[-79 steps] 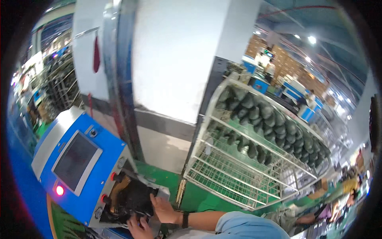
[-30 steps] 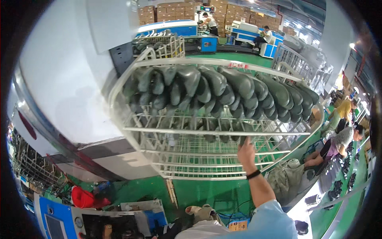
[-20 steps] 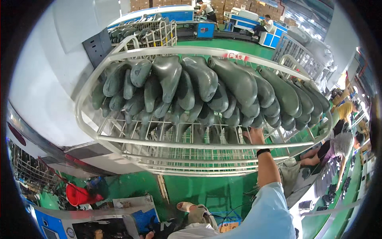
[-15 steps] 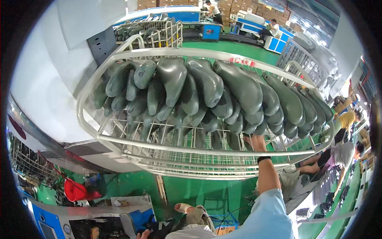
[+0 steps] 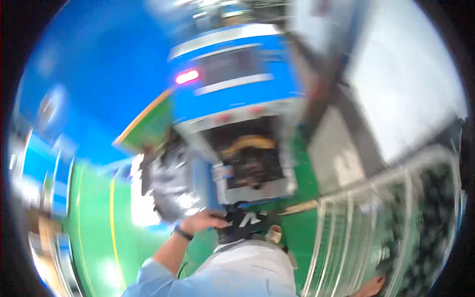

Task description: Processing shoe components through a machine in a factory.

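My left hand, with a dark band at the wrist, is closed on the edge of a black piece with a white mark. That piece is held in front of my body; blur hides its exact kind. My right hand is low at the right, beside the bars of the white wire rack. Its fingers are smeared and partly cut off by the picture's edge. Dark, blurred shapes fill the rack's right part.
Ahead stands a blue and white machine with a lit red light and a dark opening holding black things. Left of it is a shiny, silvery heap. White panels rise at the right. The green floor has yellow lines.
My view has swung from the rack of dark green shoe lasts to the blue machine. The rack now lies at my right. My left hand has come up into view with the black piece.
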The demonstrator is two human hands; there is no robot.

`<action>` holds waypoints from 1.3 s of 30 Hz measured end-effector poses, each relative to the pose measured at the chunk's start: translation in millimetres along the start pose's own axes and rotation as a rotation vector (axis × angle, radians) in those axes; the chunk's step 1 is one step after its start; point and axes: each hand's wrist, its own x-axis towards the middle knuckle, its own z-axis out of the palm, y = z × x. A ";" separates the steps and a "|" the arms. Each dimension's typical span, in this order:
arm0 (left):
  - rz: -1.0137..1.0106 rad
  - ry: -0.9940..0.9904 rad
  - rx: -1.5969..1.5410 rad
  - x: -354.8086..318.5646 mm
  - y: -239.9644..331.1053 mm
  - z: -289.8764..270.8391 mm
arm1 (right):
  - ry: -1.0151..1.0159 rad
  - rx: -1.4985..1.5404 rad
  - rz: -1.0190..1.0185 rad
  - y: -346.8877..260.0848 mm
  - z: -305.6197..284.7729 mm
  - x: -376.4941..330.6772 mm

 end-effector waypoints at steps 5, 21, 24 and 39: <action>0.161 0.417 -0.139 -44.1 -144.4 -85.6 | -0.859 0.659 -0.815 -324.6 -143.9 -169.9; -0.411 1.173 0.102 -49.2 -338.9 -88.7 | -1.391 0.406 -1.823 -543.8 -246.1 -394.5; -0.403 1.218 0.012 -100.0 -352.5 -36.6 | -1.339 0.297 -1.957 -555.4 -233.5 -405.1; -2.398 1.469 0.255 -502.2 -423.6 382.7 | -1.492 0.232 -2.644 -527.5 -239.5 -463.8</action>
